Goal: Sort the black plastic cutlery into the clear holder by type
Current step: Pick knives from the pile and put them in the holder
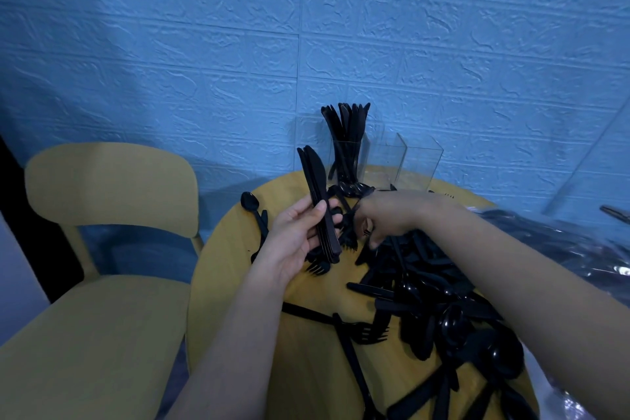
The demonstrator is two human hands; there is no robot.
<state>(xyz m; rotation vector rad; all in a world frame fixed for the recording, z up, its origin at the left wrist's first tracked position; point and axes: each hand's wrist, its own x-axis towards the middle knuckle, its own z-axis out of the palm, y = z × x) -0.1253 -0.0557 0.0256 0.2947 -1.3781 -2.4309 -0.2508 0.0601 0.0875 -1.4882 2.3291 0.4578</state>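
My left hand (300, 232) grips a stack of black plastic knives (317, 187), blades pointing up, above the round yellow table (235, 269). My right hand (388, 215) reaches down just right of it, fingers curled onto black cutlery near a fork (349, 242); what it pinches is unclear. A big heap of black cutlery (439, 300) covers the table's right side. The clear holder (385, 160) stands at the table's far edge; its left compartment holds several black knives (347, 133), the two right compartments look bare.
A yellow chair (102, 249) stands left of the table. A black spoon (252, 204) lies at the table's left rim, and forks (368, 331) lie near the front. Crinkled clear plastic wrap (579, 249) sits at the right. A blue textured wall is close behind.
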